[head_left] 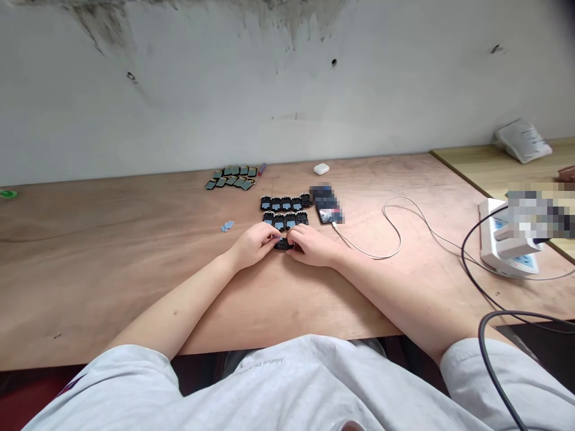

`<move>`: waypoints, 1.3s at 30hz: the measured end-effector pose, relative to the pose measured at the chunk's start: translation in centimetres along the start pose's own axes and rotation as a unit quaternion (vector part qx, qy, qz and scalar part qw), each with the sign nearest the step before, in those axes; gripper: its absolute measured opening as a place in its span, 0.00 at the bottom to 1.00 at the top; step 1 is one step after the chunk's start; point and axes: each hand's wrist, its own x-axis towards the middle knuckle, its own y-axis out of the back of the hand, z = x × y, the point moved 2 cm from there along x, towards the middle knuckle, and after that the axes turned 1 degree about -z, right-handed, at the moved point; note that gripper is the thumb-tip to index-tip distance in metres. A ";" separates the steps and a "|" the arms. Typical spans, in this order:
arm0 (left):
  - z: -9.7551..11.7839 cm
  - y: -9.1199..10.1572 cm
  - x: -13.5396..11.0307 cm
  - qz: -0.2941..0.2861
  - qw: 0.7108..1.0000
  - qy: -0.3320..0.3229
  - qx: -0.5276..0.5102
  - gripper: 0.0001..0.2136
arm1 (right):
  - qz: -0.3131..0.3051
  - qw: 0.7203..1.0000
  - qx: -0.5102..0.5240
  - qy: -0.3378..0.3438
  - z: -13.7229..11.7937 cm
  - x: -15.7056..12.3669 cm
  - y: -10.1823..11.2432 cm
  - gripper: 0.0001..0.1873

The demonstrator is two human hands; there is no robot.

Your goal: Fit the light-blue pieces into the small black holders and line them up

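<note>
Between my two hands lies a small black plastic housing (283,244), low over the table or on it. The fingers of my left hand (257,244) are pinched at its left edge, near a bit of light blue; what they grip is too small to name. My right hand (309,244) has its fingers closed on the housing's right side. Just beyond stand two rows of similar black housings (279,222), several with light blue pieces (286,204) in them. Loose light blue pieces (227,225) lie to the left of my left hand.
Green-faced square modules (231,179) and a screwdriver (261,170) lie at the back. A phone (327,205) with a white cable (381,258), a white earbud case (321,169) and a power strip (507,239) are to the right. A black cable (483,335) loops near my right arm.
</note>
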 end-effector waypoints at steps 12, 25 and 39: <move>0.6 -0.4 0.4 -0.016 1.000 0.009 0.010 0.09 | 0.004 1.000 0.010 0.006 0.1 0.2 -0.1 0.07; 0.6 0.5 0.1 -0.092 0.992 -0.069 0.049 0.10 | 0.014 0.999 0.030 -0.012 0.6 0.0 -0.4 0.08; 0.3 0.2 -0.1 -0.104 0.989 -0.072 0.074 0.14 | 0.000 1.000 0.019 -0.020 0.1 0.2 0.2 0.07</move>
